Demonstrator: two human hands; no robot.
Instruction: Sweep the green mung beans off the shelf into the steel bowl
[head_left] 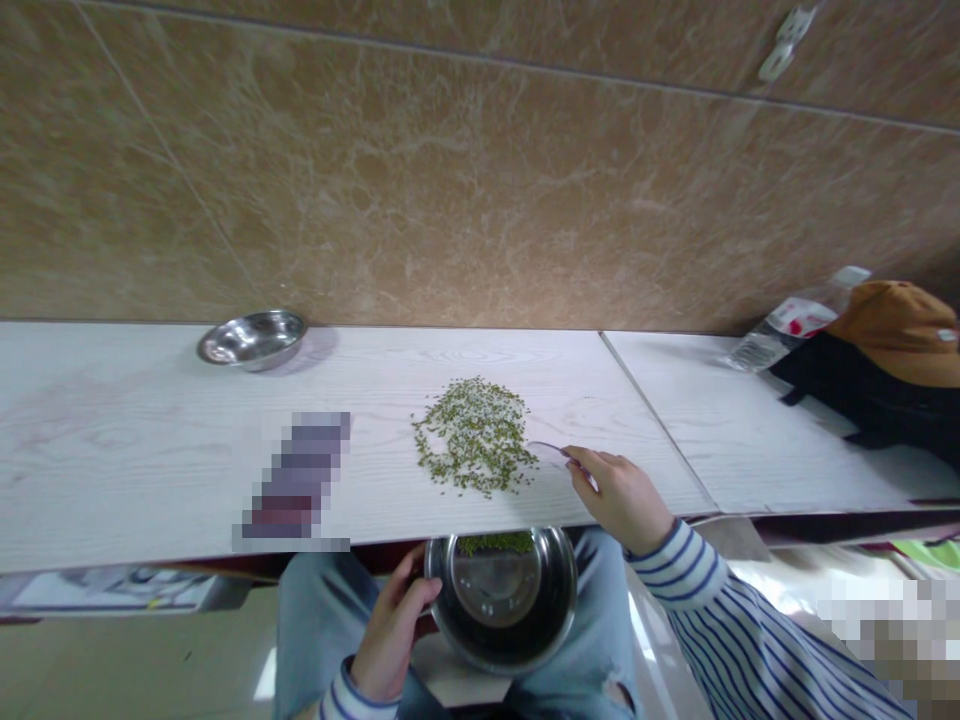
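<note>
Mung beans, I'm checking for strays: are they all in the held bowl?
No, many beans lie scattered on the white tabletop outside the bowl.

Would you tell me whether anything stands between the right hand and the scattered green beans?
Nothing visible does: the right hand holds a thin utensil with its tip by the right side of the green beans. The left hand holds the steel bowl at the front edge of the tabletop.

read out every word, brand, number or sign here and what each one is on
No text can be read.
Bottle label: print too blurred.
Metal pot: marks on its base too small.
Cap: pale patch too small.
Item on the tabletop: pixelated.
</note>
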